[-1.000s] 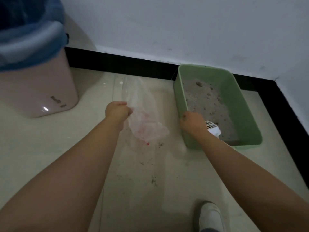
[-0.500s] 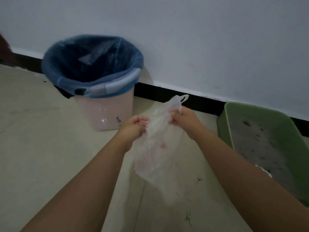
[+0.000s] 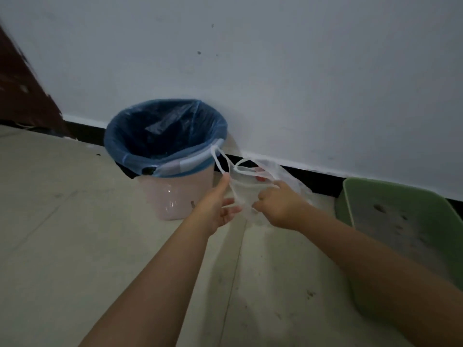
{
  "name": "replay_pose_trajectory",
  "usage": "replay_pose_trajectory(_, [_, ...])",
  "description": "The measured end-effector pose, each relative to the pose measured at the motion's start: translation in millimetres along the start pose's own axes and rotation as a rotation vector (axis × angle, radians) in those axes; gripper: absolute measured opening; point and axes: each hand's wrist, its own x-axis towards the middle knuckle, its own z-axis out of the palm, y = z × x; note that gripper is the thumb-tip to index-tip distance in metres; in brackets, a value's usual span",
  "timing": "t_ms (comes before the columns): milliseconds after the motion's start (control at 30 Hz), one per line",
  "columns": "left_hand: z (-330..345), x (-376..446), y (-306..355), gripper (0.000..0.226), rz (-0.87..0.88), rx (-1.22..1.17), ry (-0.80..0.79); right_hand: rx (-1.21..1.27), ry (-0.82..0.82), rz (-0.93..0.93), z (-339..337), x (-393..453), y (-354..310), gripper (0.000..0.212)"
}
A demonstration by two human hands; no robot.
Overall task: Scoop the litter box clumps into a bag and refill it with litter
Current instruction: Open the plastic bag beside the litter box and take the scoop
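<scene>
I hold a thin translucent plastic bag up in front of the wall, its mouth pulled apart between my hands. My left hand is spread, thumb up and fingers straight, with the bag's rim and one handle loop running across it. My right hand grips the opposite side of the rim with curled fingers, index finger sticking out. The green litter box stands on the floor at the right edge, holding grey litter with dark clumps. No scoop is in view.
A pink trash bin with a blue liner stands against the wall, just left of the bag. A dark brown panel is at far left. The tiled floor has scattered litter grains near the box.
My view swung left and up, so the litter box slid to the right edge. My right hand left the box and took the bag; both hands have pulled its mouth open.
</scene>
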Motion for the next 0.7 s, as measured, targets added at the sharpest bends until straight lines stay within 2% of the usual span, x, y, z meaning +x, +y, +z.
replay_pose_trajectory(67, [-5.7, 3.7, -4.0, 0.044, -0.035, 0.073, 0.055, -0.102, -0.011, -0.099, 11.4, -4.5, -7.5, 0.041])
replay_pose_trajectory(167, [-12.2, 6.4, -11.3, 0.008, 0.020, 0.212, 0.086, -0.137, 0.074, -0.137, 16.1, 0.2, -10.3, 0.038])
replay_pose_trajectory(233, [-15.6, 11.2, -13.5, 0.023, 0.086, 0.148, 0.111, -0.110, 0.115, -0.131, 16.4, 2.9, -7.4, 0.037])
replay_pose_trajectory(267, [-15.8, 12.4, -12.6, 0.023, 0.096, 0.071, 0.145, -0.088, 0.121, -0.123, 17.3, 3.5, -5.0, 0.037])
replay_pose_trajectory(367, [-14.6, 9.5, -8.9, 0.006, 0.078, -0.112, 0.195, 0.021, 0.072, -0.116, 22.8, 6.5, 0.9, 0.040])
replay_pose_trajectory(500, [-18.4, 10.6, -4.7, 0.052, 0.043, -0.273, 0.117, 0.101, -0.100, -0.125, 23.1, 11.5, -0.1, 0.046])
replay_pose_trajectory(567, [-20.6, 10.8, -4.4, 0.058, 0.039, -0.334, 0.077, 0.044, -0.086, -0.136, 19.7, 12.7, -1.5, 0.041])
replay_pose_trajectory(700, [-19.5, 15.3, -8.0, 0.071, 0.053, -0.219, 0.035, -0.130, -0.035, -0.161, 16.5, 13.1, -9.1, 0.028])
